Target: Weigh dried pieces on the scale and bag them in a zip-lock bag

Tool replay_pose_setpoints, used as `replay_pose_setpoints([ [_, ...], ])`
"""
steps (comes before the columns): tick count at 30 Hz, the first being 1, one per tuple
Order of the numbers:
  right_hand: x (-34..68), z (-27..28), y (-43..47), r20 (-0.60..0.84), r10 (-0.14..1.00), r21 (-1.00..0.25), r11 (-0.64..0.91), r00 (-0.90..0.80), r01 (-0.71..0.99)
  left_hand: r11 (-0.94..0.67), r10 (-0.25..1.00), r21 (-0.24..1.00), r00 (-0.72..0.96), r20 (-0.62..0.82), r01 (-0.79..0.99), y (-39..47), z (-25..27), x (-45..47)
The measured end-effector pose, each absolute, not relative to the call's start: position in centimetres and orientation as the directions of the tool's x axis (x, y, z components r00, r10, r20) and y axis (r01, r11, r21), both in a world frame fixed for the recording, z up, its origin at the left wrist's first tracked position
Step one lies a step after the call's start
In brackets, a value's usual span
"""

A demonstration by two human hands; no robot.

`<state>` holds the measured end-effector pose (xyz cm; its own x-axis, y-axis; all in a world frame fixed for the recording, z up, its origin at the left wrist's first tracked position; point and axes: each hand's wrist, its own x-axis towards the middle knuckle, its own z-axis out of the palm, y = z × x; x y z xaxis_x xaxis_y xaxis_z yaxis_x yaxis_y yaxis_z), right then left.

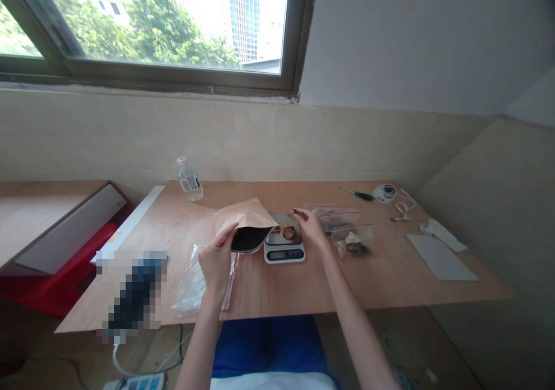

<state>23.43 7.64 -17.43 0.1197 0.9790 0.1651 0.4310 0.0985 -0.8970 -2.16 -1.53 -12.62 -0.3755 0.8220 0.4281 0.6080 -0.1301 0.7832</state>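
My left hand (217,263) grips the near edge of a brown kraft paper pouch (243,214), whose dark mouth gapes toward me. Just right of it stands a white digital kitchen scale (285,255) with a small display. Brown dried pieces (288,232) lie on its metal plate. Above the plate's right side, my right hand (311,226) pinches a small brown dried piece (299,214) between thumb and fingers. Clear zip bags (353,241) with dried contents lie right of that hand. Under my left wrist are flat clear zip bags (191,286) with red seal lines.
A water bottle (189,179) stands at the back left. Toward the right are a green-handled screwdriver (363,196), a white dome camera (384,193) with its cable, and a pale sheet (441,257). A blurred-out dark object (134,294) lies at the left front edge. Cables hang below.
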Motion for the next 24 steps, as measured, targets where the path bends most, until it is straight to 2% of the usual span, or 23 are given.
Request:
replay_pose_setpoints([
  [9, 24.2, -21.6, 10.2, 0.085, 0.994, -0.871, 0.107, -0.069, 0.48, -0.127, 0.826, 0.777, -0.368, 0.427, 0.617, -1.5, -12.5, -2.4],
  [15, 24.9, -22.0, 9.8, 0.104, 0.993, -0.854, 0.114, -0.047, 0.507, -0.122, 0.831, 0.781, -0.367, 0.418, 0.613, -1.6, -12.6, -2.3],
  [24, 25.0, -21.9, 9.6, 0.185, 0.979, -0.85, 0.117, 0.082, 0.514, -0.126, 0.829, 0.793, -0.376, 0.414, 0.596, -1.4, -12.6, -2.3],
])
